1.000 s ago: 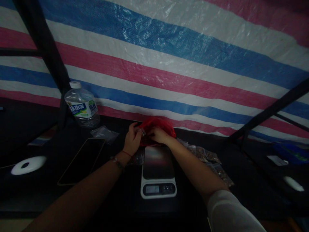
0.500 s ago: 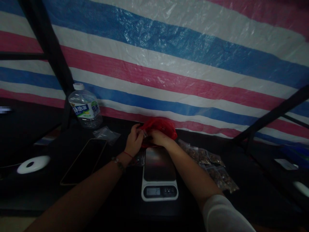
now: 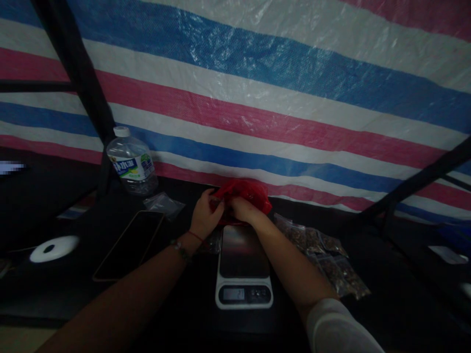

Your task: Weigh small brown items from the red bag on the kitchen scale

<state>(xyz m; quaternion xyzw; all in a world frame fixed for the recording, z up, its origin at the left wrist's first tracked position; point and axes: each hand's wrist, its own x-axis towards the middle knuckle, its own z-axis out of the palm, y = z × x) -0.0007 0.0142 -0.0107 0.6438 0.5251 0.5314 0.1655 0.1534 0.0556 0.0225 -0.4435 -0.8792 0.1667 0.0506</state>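
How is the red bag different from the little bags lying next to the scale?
The red plastic bag is one bunched-up bag you cannot see into, sitting behind the kitchen scale, with both the left hand and the right hand on it. The small clear bags are many, lie flat to the scale's right, show brownish bits inside, and no hand touches them. Both are plastic, on the dark table.

The left hand (image 3: 204,219) is bare, with a thin red string around its wrist and a beaded bracelet just behind that string. The right hand (image 3: 243,209) is bare too; a white sleeve covers the upper part of that arm.
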